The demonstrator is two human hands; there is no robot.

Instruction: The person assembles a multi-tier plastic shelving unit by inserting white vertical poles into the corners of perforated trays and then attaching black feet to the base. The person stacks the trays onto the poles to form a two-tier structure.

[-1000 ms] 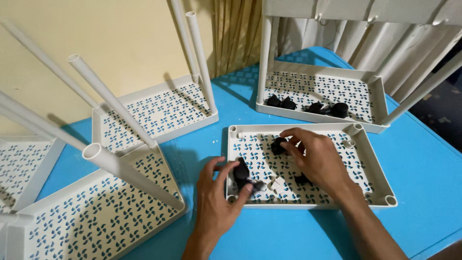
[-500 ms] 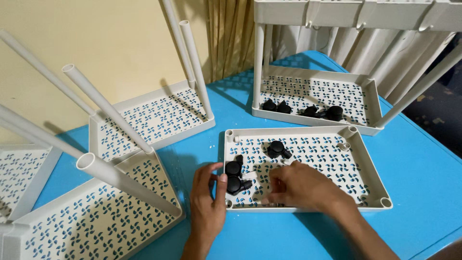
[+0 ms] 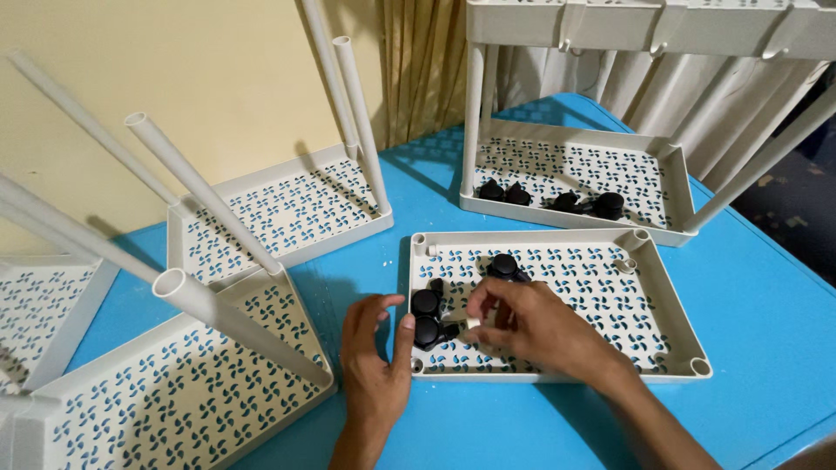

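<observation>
Head view: the left hand (image 3: 373,365) is resting against the near tray (image 3: 662,300) rim, fingers loosely spread, beside two black casters (image 3: 427,318). The right hand (image 3: 531,326) is pinching a small white peg (image 3: 471,323) inside that tray on the blue table (image 3: 766,296).

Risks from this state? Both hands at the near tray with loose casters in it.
1. The right hand pinches a small white piece by the fingertips; it could drop through into the tray clutter.
2. The black casters lie loose beside the left hand at the tray's edge; a nudge could roll them.
3. The white tubes jut toward the left forearm; a bump could tip that shelf.
</observation>
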